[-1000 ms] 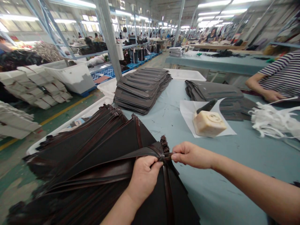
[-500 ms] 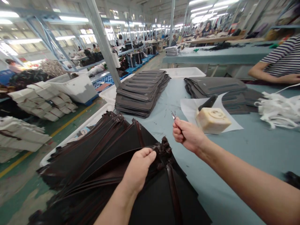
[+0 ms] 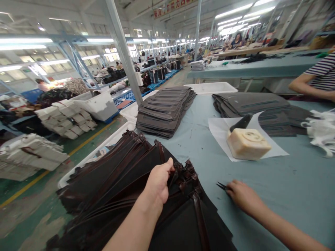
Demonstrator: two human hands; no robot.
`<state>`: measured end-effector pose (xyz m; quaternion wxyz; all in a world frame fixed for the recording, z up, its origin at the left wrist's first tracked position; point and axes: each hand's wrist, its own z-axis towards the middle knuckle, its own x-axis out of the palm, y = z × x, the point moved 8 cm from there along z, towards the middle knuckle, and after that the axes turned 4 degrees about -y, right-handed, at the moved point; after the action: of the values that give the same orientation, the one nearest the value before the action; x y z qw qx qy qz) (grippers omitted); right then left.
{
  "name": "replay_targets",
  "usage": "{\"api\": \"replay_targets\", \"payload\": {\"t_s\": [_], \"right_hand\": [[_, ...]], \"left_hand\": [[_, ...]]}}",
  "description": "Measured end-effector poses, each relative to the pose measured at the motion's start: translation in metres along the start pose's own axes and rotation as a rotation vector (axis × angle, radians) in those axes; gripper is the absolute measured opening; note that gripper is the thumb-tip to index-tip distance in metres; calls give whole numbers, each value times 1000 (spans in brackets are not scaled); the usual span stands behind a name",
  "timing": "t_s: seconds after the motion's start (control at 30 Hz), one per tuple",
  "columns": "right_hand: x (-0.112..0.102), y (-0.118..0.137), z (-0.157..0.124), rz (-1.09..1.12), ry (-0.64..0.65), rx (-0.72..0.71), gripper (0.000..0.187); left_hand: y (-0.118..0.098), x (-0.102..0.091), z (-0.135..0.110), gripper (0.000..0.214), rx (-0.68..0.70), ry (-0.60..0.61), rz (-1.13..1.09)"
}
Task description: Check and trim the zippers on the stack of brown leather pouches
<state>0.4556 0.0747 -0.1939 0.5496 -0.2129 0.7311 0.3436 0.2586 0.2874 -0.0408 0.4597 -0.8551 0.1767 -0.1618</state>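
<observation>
A fanned pile of dark brown leather panels (image 3: 112, 184) with zipper edges lies at the table's near left corner. My left hand (image 3: 158, 183) rests on top of it, fingers curled round the upper edge of one panel. My right hand (image 3: 242, 195) lies low on the blue-grey table (image 3: 288, 181) just right of the pile, closed round small metal snips (image 3: 222, 185) whose tips stick out to the left.
A tan block (image 3: 247, 143) with a dark-handled tool sits on white paper (image 3: 220, 132). Two stacks of grey panels (image 3: 164, 109) (image 3: 251, 104) lie farther back. White strips (image 3: 320, 130) are at right. A person in a striped top (image 3: 318, 78) sits at far right. White bins (image 3: 96, 104) stand at left.
My right hand let go of the zipper end, lifted the snips, then dropped to the table beside the pile. My left hand shifted its hold higher on the panel edge.
</observation>
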Motion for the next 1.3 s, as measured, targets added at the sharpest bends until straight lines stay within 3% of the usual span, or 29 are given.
{"api": "replay_targets", "payload": {"t_s": [0.1,0.2,0.37,0.43,0.57,0.7,0.87,1.0,1.17,1.3], "right_hand": [[-15,14,4,26,-90,3,25],[-44,56,11,228,-138,-103,25],[-103,128,9,516,-203,-233,23],[-123,149,5,602,-227,-262,24],[-146,185,2,738,-225,-349,25],[-143,210,8,750,-198,-369,24],[-122,218,13,661,-137,-307,19],[-127,219,22,644,-170,-344,19],[-126,237,73,704,-62,-314,24],[-110,255,111,641,-32,-276,22]], "left_hand": [[0,1,-1,38,-14,-11,-3],[1,4,-2,32,-31,8,-42],[5,12,-6,22,-51,152,-41],[4,12,-8,22,38,155,27],[0,8,-11,27,275,16,239],[0,7,-14,30,372,-73,394],[-1,7,-15,14,344,0,390],[-2,6,-13,6,361,18,397],[3,9,-15,6,321,54,431],[-30,10,-24,14,490,74,739]]}}
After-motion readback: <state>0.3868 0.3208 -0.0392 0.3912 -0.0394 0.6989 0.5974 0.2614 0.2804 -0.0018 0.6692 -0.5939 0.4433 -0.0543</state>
